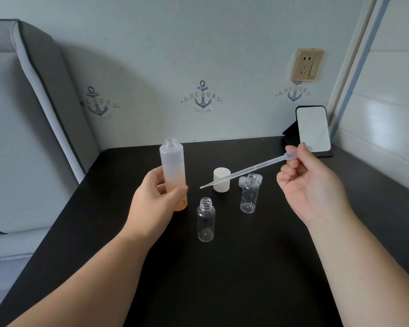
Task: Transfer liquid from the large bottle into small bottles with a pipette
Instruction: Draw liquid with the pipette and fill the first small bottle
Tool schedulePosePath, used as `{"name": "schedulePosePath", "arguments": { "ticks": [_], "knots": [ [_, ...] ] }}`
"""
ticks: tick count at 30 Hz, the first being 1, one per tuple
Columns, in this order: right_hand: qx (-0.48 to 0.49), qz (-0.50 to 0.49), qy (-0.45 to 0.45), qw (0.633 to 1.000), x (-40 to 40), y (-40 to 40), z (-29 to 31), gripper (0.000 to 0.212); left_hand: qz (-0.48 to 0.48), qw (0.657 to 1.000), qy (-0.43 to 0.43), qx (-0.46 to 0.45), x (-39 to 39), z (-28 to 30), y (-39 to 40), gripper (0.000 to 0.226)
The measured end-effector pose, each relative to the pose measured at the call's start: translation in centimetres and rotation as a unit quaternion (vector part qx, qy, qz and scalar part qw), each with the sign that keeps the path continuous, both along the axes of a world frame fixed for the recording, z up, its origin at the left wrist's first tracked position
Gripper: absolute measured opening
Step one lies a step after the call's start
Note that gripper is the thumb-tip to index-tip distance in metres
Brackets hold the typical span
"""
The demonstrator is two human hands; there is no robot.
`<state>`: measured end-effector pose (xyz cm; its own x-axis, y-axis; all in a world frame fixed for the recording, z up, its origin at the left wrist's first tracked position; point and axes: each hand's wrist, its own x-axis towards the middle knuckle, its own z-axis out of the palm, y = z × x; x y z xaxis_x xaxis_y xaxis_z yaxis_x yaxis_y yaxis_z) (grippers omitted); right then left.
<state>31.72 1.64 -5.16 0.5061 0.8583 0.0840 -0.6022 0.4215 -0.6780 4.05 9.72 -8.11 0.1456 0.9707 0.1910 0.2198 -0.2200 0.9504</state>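
— Head view, nearest first?
— Two clear small bottles (206,219) (249,193) stand open on the black counter (246,267).
— And farther back?
— Left hand (155,197) fingers wrap the upright large bottle (172,168); right hand (309,185) fingers pinch the pipette (246,169) bulb, tip between both.

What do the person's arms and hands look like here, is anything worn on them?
Both hands are bare: the left hand and the right hand show no gloves, rings or watch. Both forearms are uncovered as far as the picture's lower edge, with no sleeve, bracelet or marking in view.
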Motion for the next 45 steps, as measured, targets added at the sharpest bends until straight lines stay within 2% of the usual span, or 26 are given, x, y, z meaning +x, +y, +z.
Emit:
{"name": "schedulePosePath", "arguments": {
  "ticks": [4,6,11,13,17,21,26,34,38,45],
  "knots": [
    [0.003,0.012,0.012,1.000,0.4,-0.1,-0.3,0.025,0.101,0.989,-0.004,0.104,-0.9,2.1,-1.6,0.057],
    [0.004,0.017,0.013,1.000,0.6,-0.1,-0.3,0.025,0.099,0.988,0.007,0.120,-0.7,3.9,-2.6,0.051],
    [0.006,0.021,0.006,1.000,1.0,-0.2,-0.3,0.027,-0.040,0.999,0.029,0.012,0.6,4.4,-4.7,0.051],
    [0.004,0.020,0.010,1.000,1.0,-0.1,-0.3,0.028,-0.092,0.995,0.030,0.004,0.5,3.0,-5.7,0.061],
    [-0.001,0.013,0.001,1.000,0.9,-0.1,-0.3,0.025,-0.168,0.975,0.141,0.029,0.3,0.7,-5.6,0.067],
    [-0.006,0.003,-0.009,1.000,0.7,-0.1,-0.2,0.024,-0.153,0.965,0.208,0.054,0.1,-0.1,-4.7,0.055],
    [-0.018,-0.007,-0.025,0.999,0.6,-0.1,-0.1,0.028,-0.147,0.964,0.202,0.087,0.0,-0.3,-3.8,0.035],
    [-0.023,-0.026,-0.054,0.998,0.6,-0.4,0.2,0.026,-0.136,0.964,0.180,0.141,0.4,-0.4,-3.7,0.038],
    [-0.022,-0.035,-0.107,0.993,0.6,-0.6,0.0,0.027,-0.134,0.955,0.205,0.166,0.5,-0.5,-3.8,0.040],
    [-0.017,-0.026,-0.124,0.992,0.3,-0.6,-0.3,0.015,-0.115,0.956,0.206,0.173,0.7,-0.9,-3.7,0.044]
  ]
}}
